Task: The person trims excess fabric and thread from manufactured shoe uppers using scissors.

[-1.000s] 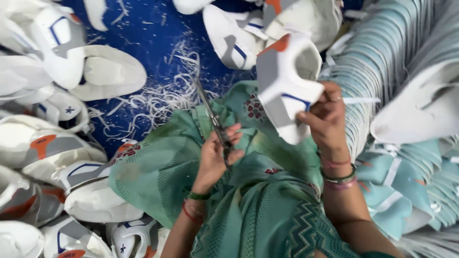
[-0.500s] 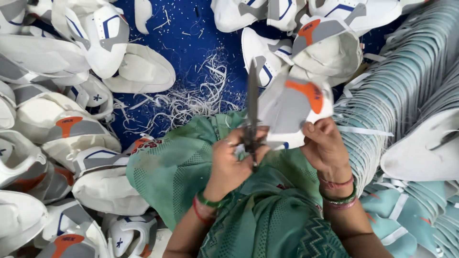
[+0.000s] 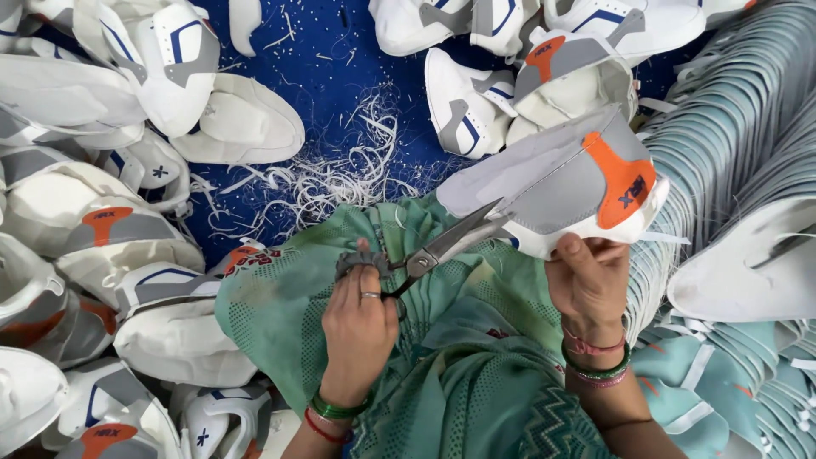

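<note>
Over a green patterned cloth lap [image 3: 476, 340], the left hand [image 3: 361, 327] grips grey-handled steel scissors [image 3: 433, 248], blades parted at the edge of a white, grey and orange shoe upper [image 3: 565, 183] held by the right hand [image 3: 591, 280]. Beyond, white trimmings [image 3: 327, 174] litter the blue floor mat [image 3: 340, 59].

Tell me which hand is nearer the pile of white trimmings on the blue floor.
Left. The left hand, holding the scissors, is just below the pile of white trimmings; the right hand holds the shoe upper farther off.

White trimmings [image 3: 327, 174], blue floor [image 3: 340, 64], stacked teal insoles [image 3: 739, 110]
</note>
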